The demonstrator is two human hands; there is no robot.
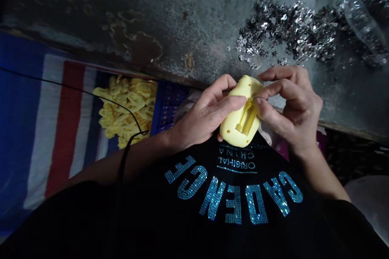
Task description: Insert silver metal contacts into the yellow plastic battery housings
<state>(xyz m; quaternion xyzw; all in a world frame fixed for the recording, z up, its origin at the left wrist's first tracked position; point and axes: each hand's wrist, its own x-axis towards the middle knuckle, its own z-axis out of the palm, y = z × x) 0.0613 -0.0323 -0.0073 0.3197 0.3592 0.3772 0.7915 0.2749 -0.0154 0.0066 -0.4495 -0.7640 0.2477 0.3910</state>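
Note:
A pale yellow plastic casing (236, 129) with a slotted battery compartment and small holes is held tilted in front of my chest. My left hand (209, 107) wraps round its left side, the thumb pressing near the upper end of the compartment. On the other side, my right hand (288, 105) has thumb and index finger pinched together at the compartment's upper edge. Whatever lies between those fingertips is too small and hidden to name. Beyond the hands, a heap of small shiny metal pieces (282, 28) lies on the worn metal worktop (194, 16).
Many yellow plastic parts (129, 105) are piled at the left beside a blue plastic basket (168, 103). A striped sheet (65, 129) spreads below them. One black cable (127, 149) crosses my left forearm. A clear plastic bag (363, 20) rests at the far right.

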